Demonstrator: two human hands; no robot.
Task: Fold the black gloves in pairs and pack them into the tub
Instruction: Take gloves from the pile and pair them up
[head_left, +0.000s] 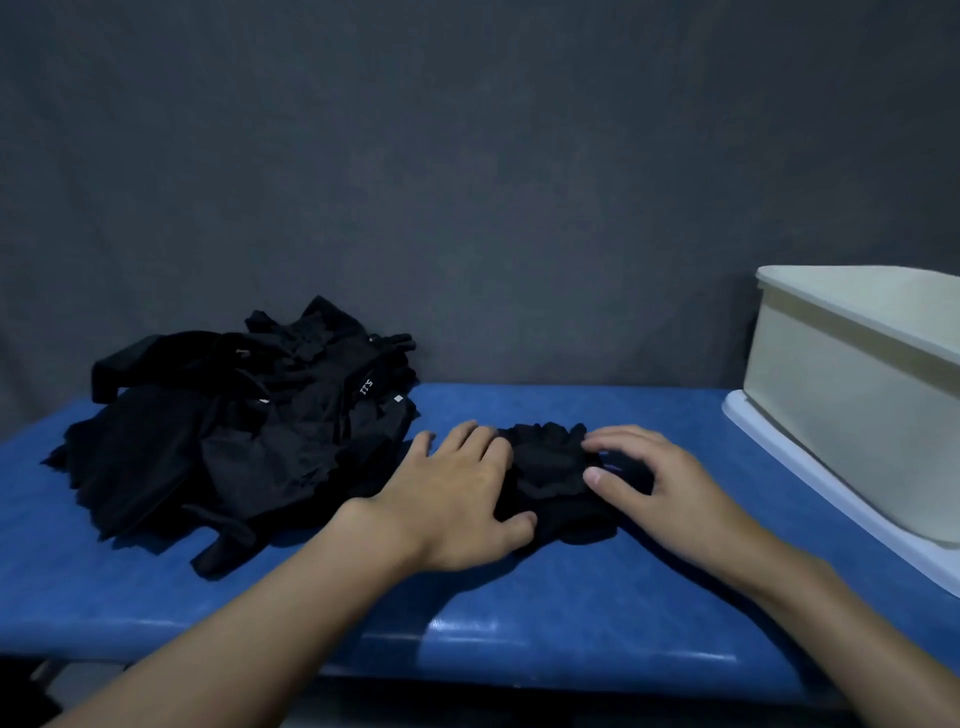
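On the blue table (519, 623), the left hand (462, 499) lies flat, fingers straight, pressing a black glove bundle (556, 483). The right hand (660, 478) arches beside it, fingertips touching the fabric without gripping. A loose glove pile (234, 431) sits left and the cream tub (857, 405) far right.

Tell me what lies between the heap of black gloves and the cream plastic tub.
In the head view: a small black glove bundle pressed by the left hand and right hand, then bare blue table.
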